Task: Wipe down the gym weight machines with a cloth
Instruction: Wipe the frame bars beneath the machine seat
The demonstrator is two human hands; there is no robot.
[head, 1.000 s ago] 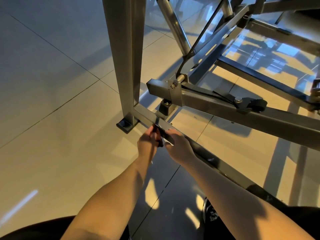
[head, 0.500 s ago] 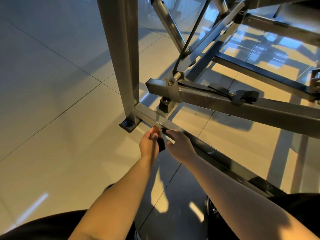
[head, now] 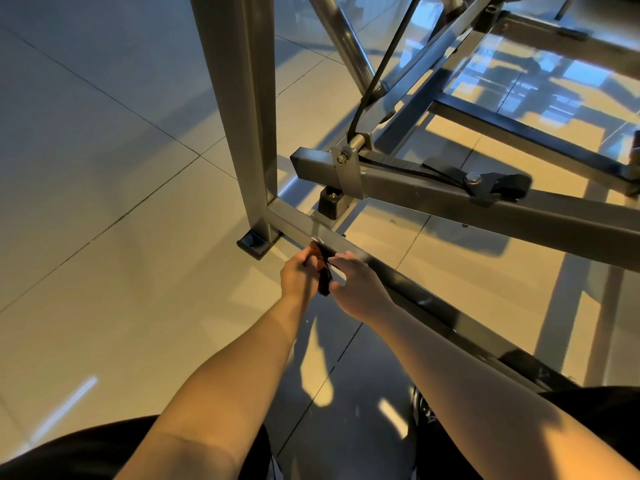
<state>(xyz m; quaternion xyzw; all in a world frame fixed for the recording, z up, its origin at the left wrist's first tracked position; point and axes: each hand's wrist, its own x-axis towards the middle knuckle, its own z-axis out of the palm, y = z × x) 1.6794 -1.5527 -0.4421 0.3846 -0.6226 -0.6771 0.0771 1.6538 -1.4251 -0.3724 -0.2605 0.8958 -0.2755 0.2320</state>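
change: hardly a shift — the left hand and right hand stay side by side at the same spot on the low bar, the cloth still between them

left grip: fingers curled round the upper end of the cloth, knuckles right up at the bar's near edge, so a firm hold on it

right grip: fingertips reach onto the bar's top edge just beside the cloth; pinching it or only pressing there — cannot tell from this angle

cloth position: dark, with a reddish patch at the top, bunched narrow; its top meets the low bar and the rest hangs down in the gap between the two hands

bar: a grey square tube lying low over the floor, running from the base of the upright post off to the lower right, and the hands are near the post end

post: tall grey upright, standing on a dark foot plate just left of the hands

above the hands: a lever arm crosses to the right, with a black rubber stop under its near end, above the low bar

cable: black, rising from the lever arm's bracket up out of view

floor: pale tiled floor, glossy, streaked with warm light and frame shadows

down low: dark-clothed knees at the bottom corners, part of a shoe under the right forearm
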